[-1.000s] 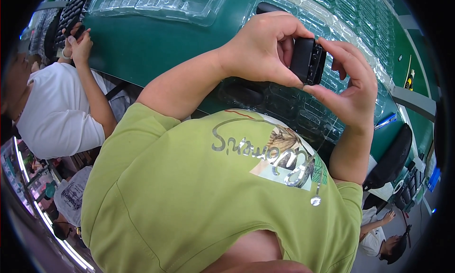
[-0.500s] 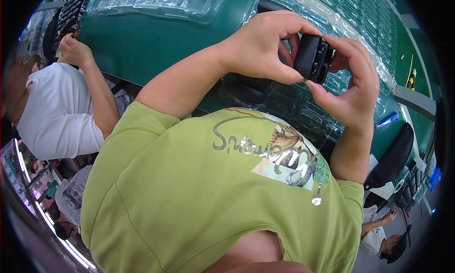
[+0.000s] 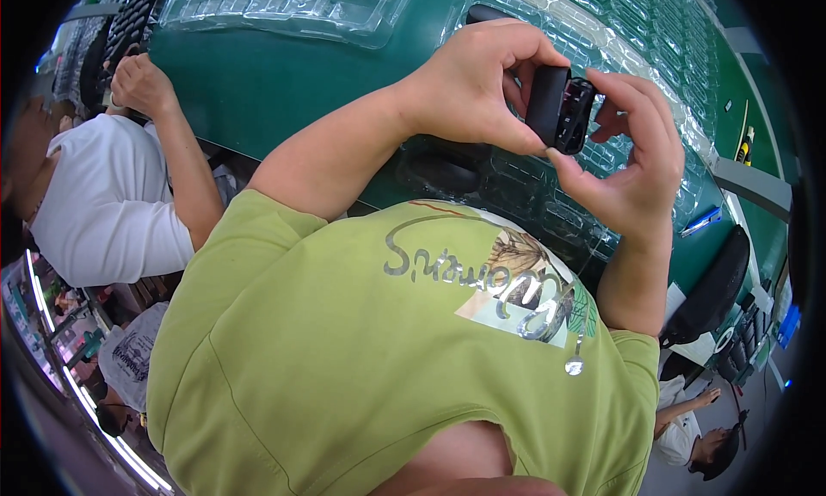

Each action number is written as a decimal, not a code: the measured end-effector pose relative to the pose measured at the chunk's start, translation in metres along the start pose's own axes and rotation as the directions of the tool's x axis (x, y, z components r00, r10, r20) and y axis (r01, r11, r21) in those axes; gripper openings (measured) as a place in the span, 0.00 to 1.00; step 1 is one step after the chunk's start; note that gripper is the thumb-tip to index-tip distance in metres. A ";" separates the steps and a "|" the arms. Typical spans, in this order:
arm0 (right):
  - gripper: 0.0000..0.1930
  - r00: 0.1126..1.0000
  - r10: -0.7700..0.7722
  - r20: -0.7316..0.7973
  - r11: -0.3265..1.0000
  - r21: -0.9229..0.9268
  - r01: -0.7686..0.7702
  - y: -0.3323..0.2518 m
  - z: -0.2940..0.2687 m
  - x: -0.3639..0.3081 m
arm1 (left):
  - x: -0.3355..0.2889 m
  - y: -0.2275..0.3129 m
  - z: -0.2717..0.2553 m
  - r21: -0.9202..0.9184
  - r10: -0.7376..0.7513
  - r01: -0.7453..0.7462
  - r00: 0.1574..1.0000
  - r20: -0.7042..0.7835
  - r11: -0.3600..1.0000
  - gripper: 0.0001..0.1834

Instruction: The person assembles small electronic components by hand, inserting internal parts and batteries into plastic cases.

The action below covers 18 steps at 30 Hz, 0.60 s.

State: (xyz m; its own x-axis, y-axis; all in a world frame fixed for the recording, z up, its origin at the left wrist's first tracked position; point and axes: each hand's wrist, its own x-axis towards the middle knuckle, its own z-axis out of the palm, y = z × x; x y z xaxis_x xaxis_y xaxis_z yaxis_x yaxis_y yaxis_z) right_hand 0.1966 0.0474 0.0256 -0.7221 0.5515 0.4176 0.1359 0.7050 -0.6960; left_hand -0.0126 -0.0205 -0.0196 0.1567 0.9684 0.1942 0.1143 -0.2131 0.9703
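Between my two hands is a small black plastic case (image 3: 544, 109), raised over the clear trays. Its smooth side faces my left hand (image 3: 469, 83), whose thumb and fingers pinch it at the near and far ends. An inner part with ribs and openings (image 3: 575, 116) shows along the other side, and a gap runs between it and the smooth shell. My right hand (image 3: 641, 165) curls round that inner side, thumb at the near end and forefinger at the far end. Whether the two parts are joined cannot be made out.
Clear moulded trays (image 3: 637, 40) cover the green table (image 3: 284, 92) ahead and right, with another tray (image 3: 292, 10) far left. Dark rounded pieces (image 3: 443, 169) lie in a near tray. A blue tool (image 3: 701, 221) lies right. A co-worker in white (image 3: 112, 203) sits left.
Both hands have shifted slightly left with the case. It has turned a little, so more of the inner part shows beside the smooth shell.
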 end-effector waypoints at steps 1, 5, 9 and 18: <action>0.31 0.999 -0.039 -0.023 0.996 -0.075 0.037 -0.002 -0.002 0.000 | 0.000 0.000 0.000 0.047 -0.003 0.004 1.000 -0.017 0.999 0.37; 0.31 0.999 0.041 -0.023 0.993 0.112 -0.038 0.004 -0.008 0.001 | 0.001 0.002 -0.001 0.062 0.014 -0.013 1.000 -0.004 0.998 0.36; 0.31 0.999 0.043 -0.029 0.993 0.107 -0.040 0.005 -0.009 0.001 | 0.001 0.002 0.000 0.059 0.038 -0.037 0.999 -0.009 0.998 0.36; 0.31 1.000 0.017 0.025 0.999 0.032 -0.018 0.008 -0.012 0.000 | -0.001 0.002 0.002 0.015 0.027 -0.027 1.000 0.002 1.000 0.36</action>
State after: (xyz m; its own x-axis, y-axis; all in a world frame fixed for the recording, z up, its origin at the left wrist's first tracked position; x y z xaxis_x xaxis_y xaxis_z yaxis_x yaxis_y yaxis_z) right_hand 0.2059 0.0584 0.0269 -0.7362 0.5524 0.3910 0.1268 0.6801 -0.7221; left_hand -0.0107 -0.0218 -0.0181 0.1614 0.9621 0.2198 0.1252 -0.2409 0.9624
